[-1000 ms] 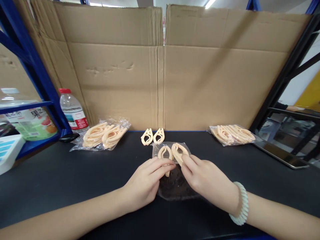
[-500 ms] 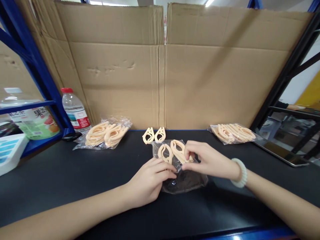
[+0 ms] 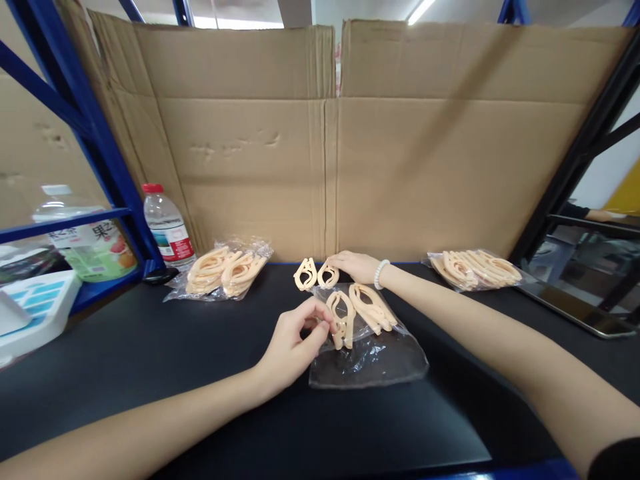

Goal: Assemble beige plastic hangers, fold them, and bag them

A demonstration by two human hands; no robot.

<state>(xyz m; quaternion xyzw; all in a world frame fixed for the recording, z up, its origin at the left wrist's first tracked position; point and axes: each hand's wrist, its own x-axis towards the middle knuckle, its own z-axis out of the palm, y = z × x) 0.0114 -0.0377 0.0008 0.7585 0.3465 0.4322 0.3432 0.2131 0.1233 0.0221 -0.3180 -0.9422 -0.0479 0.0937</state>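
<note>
In the middle of the table lies a clear plastic bag (image 3: 370,367) with beige folding hangers inside, a left one (image 3: 343,320) and a right one (image 3: 373,308). My left hand (image 3: 297,343) is at the bag's left edge, with thumb and forefinger pinched on the film beside the left hanger. Behind the bag, my right hand (image 3: 356,267) reaches over a loose folding hanger (image 3: 327,275), its fingers closed on the top; the fingertips are partly hidden. Another loose folding hanger (image 3: 305,274) lies just left of it, untouched.
Bagged hangers lie at the back left (image 3: 225,270) and back right (image 3: 475,269). A red-capped water bottle (image 3: 169,227) stands by the blue rack post. A cardboard wall (image 3: 250,167) closes off the back. A dark flat tablet-like object (image 3: 575,310) is at right.
My right hand has left the bagged right hanger and moved back to the loose one behind the bag. My left hand has drawn slightly left, uncovering the left bagged hanger. The view has shifted a little.
</note>
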